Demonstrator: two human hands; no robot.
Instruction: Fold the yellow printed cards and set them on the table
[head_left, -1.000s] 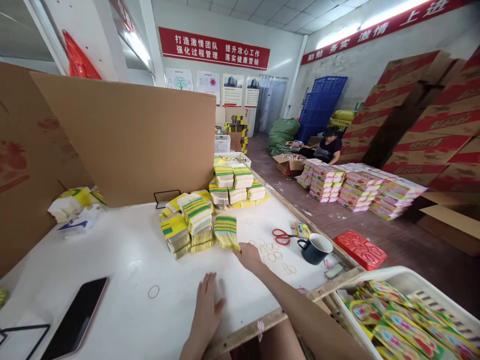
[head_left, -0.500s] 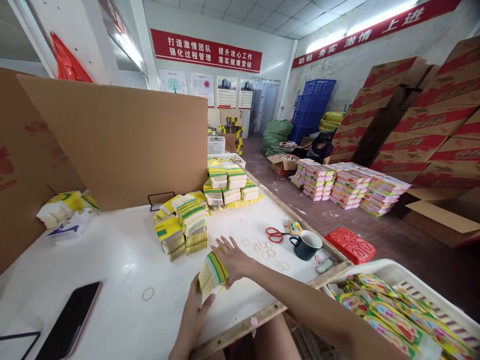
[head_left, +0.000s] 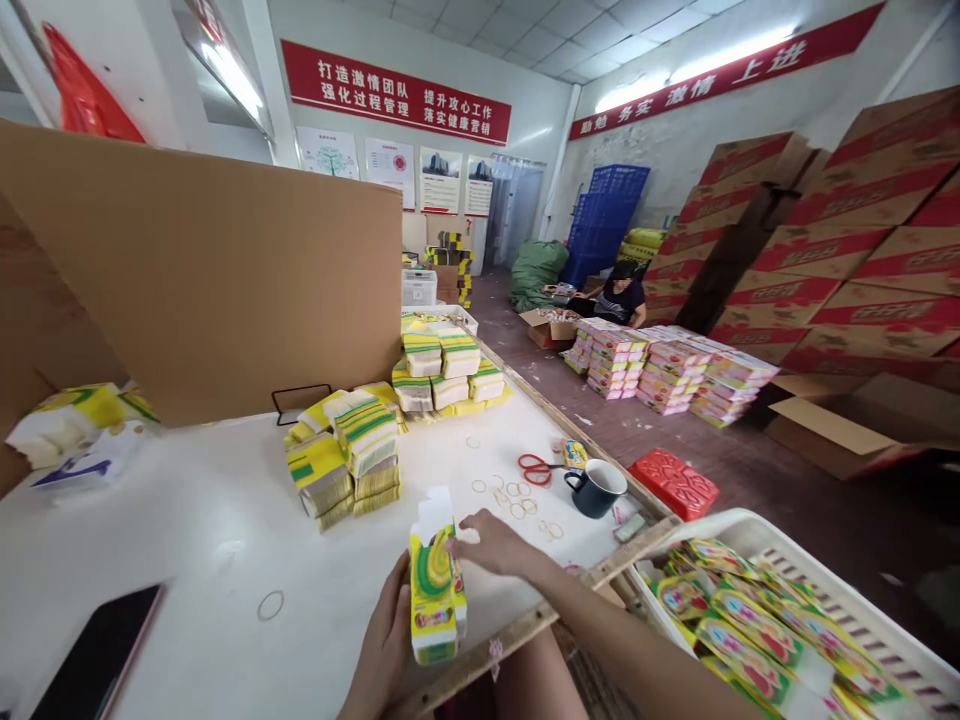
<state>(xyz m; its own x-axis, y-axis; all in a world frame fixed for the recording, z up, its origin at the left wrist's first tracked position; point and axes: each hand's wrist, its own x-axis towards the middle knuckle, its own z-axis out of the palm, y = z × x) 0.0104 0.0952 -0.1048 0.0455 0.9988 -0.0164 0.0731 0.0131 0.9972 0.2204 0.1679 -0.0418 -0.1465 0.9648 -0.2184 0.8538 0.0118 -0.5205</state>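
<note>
A stack of yellow printed carton blanks [head_left: 435, 590] is tilted up near the table's front edge, its printed face toward me and white flaps at the top. My left hand [head_left: 390, 625] is closed around its left side, the fingers partly hidden behind it. At its upper right edge, my right hand [head_left: 491, 542] grips with bent fingers. More stacks of the same blanks [head_left: 341, 455] lie farther back, with another pile [head_left: 450, 365] behind them. Several loose rubber bands [head_left: 517, 495] are scattered to the right, and a single rubber band [head_left: 271, 605] lies on the left.
A dark mug [head_left: 596, 490] and red scissors [head_left: 536, 469] sit near the right edge. A black phone [head_left: 97, 655] lies front left. A cardboard sheet [head_left: 225, 290] stands at the back. Beside the table is a white basket [head_left: 739, 525] of printed packs. A person [head_left: 621, 298] sits beyond.
The stack has been turned from showing its layered edges to showing its printed face. My right hand has shifted from spread on its far side to gripping its upper right. The view has turned slightly right.
</note>
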